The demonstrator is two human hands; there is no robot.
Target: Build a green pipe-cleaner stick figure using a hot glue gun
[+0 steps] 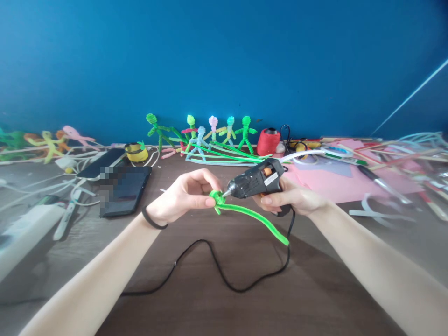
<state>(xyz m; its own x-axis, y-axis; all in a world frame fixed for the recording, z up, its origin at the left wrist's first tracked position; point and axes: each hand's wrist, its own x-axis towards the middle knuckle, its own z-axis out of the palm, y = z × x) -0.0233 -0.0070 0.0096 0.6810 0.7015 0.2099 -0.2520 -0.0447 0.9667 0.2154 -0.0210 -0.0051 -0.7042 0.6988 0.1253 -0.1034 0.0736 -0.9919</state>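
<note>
My left hand (191, 196), with a black band at the wrist, pinches a small coiled piece of green pipe cleaner (217, 198) between thumb and fingers. A long green tail (261, 217) extends from the coil and curves down to the right. My right hand (287, 196) is wrapped round the handle of a black glue gun (257, 178). The gun points left, its metal nozzle touching or very close to the coil. A white glue stick (304, 154) extends from the gun's back.
Several pipe-cleaner figures (246, 128) stand along the blue wall. A red thread spool (269, 142) is beside them. Pink paper (353, 182) and strips lie right; a dark phone (128, 190) lies left. The gun's black cord (224, 277) winds across the table (182, 308).
</note>
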